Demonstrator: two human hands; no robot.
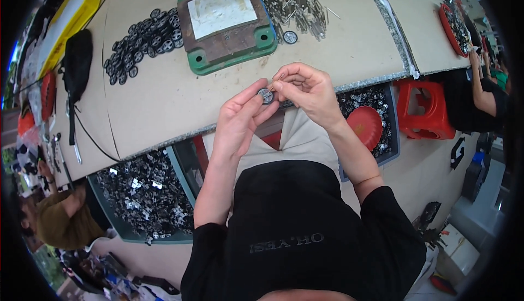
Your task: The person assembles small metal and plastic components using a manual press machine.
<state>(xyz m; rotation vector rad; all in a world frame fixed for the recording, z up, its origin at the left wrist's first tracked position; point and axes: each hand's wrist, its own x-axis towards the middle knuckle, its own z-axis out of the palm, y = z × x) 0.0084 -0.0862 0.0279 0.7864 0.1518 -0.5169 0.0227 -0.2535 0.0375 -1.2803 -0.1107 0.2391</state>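
My left hand [240, 112] pinches a small black toy wheel [266, 96] with a pale spoked hub, just above the table's near edge. Close beside it, my right hand [305, 91] has thumb and forefinger closed on a thin metal pin [271, 88], its end at the wheel's face; whether it sits inside the hub I cannot tell. Beyond my hands stands a green and brown metal press base [229, 55] with a white plate on top. To its left lies a heap of similar wheels [143, 39]. On its right are a pile of thin metal pins [295, 1] and one loose wheel [290, 37].
Below the table edge, a bin of small dark parts [144, 192] stands at left. Another bin [388, 132] at right holds parts and a red dish [364, 127], next to a red stool [423, 110]. A black cable [90, 129] crosses the left tabletop. Other people [68, 216] sit on both sides.
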